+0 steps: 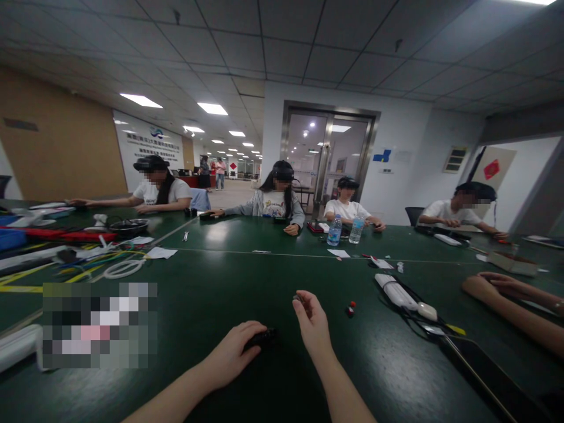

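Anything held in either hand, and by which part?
Left hand: a black object, by its left end. Right hand: a tiny grey piece, pinched; which part is unclear.

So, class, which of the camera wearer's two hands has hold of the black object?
The left hand, curled on the black object. The right hand is apart from it, pinching a small piece too tiny to identify.

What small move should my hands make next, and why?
Perhaps bring your right hand down toward the small black rounded object in your left hand. The right thumb and fingers seem to pinch a tiny greyish piece, too small to identify, raised apart from that object, which the left hand holds low over the dark green table.
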Motion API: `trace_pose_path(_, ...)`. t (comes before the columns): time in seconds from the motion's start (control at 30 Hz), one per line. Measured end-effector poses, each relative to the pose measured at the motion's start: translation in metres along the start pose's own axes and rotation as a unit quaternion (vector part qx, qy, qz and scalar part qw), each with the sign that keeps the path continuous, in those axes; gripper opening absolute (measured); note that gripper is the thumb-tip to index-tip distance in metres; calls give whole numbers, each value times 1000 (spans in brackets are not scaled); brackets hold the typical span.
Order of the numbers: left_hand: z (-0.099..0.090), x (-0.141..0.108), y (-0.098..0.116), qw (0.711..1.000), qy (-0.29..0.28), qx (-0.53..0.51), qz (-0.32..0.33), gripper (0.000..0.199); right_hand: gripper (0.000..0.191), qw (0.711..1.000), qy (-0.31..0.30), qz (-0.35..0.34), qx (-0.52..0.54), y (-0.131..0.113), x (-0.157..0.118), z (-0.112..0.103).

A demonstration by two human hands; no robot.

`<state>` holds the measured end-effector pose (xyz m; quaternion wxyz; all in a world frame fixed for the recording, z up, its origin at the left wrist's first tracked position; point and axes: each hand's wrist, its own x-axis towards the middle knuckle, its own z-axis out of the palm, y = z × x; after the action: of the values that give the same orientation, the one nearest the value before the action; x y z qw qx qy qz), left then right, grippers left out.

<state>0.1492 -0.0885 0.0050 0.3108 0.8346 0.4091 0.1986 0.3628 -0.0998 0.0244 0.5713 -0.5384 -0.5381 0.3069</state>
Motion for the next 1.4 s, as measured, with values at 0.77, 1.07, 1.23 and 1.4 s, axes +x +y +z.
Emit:
trace_pose_path(0.77, 0, 0, 3, 1000, 2, 13, 10, 39, 39, 1000, 24, -9, 15, -2, 0, 0)
trace_pose_path(1.07, -2, -2, 6, 1000, 3, 2, 15, 39, 33, 999, 9, -29, -33, -3, 0, 0)
trace_pose_path(1.23, 0, -1, 3, 1000, 4, -1, 8, 40, 27, 997, -11, -37, -60, -5, 0, 0)
trace_pose_path(1.4, 1, -2, -2, 1000, 19, 3, 12, 42, 24, 994, -92, -7, -55, -8, -4, 3)
